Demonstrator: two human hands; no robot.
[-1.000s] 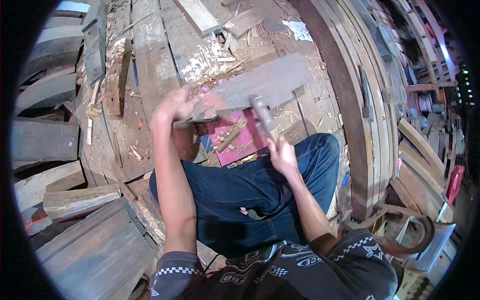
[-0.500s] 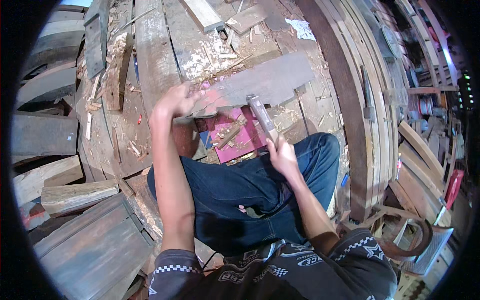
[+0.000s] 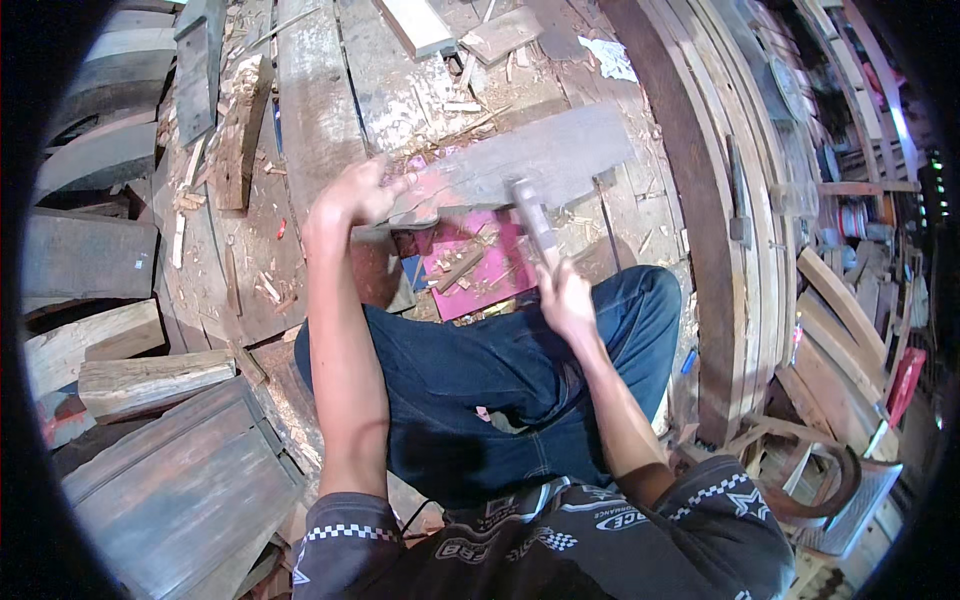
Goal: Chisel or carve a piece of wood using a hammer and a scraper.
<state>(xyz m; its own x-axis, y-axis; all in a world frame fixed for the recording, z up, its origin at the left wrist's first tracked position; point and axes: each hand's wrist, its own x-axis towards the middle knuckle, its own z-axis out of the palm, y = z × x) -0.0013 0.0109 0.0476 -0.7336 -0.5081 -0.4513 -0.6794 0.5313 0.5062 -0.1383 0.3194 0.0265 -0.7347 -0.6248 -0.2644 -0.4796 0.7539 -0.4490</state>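
A weathered grey wooden board (image 3: 560, 145) lies slantwise before me, with a pinkish worn patch and a notched near edge. My left hand (image 3: 352, 195) is closed on its left end, though the fingertips are partly hidden and slightly blurred. My right hand (image 3: 567, 297) is wrapped round the lower end of a short hand tool with a long grey blade (image 3: 532, 212). The blade's tip is over the board's near edge, blurred; I cannot tell if it touches. Under the board lies a pink sheet (image 3: 507, 277) strewn with wood chips.
My crossed legs in jeans (image 3: 450, 350) are close below the board. Wood blocks (image 3: 240, 140) and planks (image 3: 200, 500) lie on the left. A long thick beam (image 3: 690, 170) runs along the right. A pale timber (image 3: 418, 25) and a white crumpled scrap (image 3: 607, 58) lie at the far side.
The tool's blade has lifted slightly away from the near edge and shifted right, over the board. My left hand keeps its place on the board. The whole view has shifted slightly.
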